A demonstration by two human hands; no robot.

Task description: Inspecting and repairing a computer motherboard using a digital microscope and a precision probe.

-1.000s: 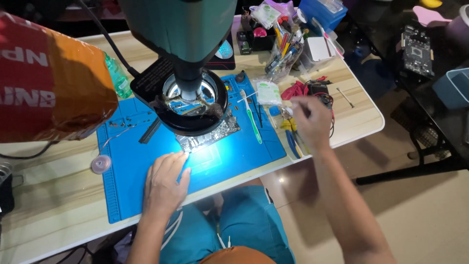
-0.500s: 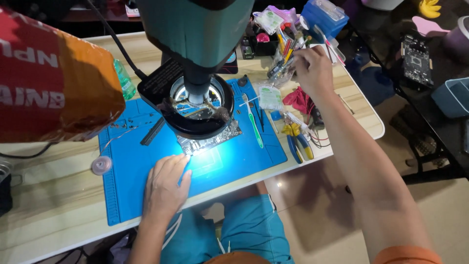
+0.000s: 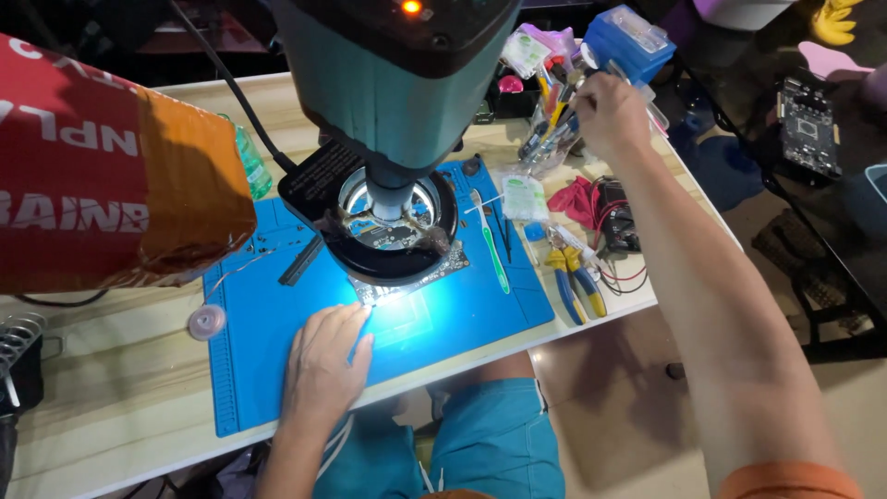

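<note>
Two bare hands work at a desk (image 3: 111, 407). Left hand (image 3: 325, 362) lies flat, grip empty, on a blue mat (image 3: 277, 360) beside a circuit board (image 3: 407, 277) under a microscope (image 3: 393, 111). Right hand (image 3: 610, 111) reaches into a tool holder (image 3: 554, 129) at the far edge; its grip cannot be told. Board work looks paused, no tool yet in hand.

Pale wood-grain bench (image 3: 111, 407) sitting on a tan tiled floor (image 3: 610, 407). Black metal-framed side table (image 3: 832, 277) standing to the right, its frame casting shadow on the tiles. Far background lying dark. Bright ring light glowing down onto the blue mat (image 3: 277, 370).
</note>
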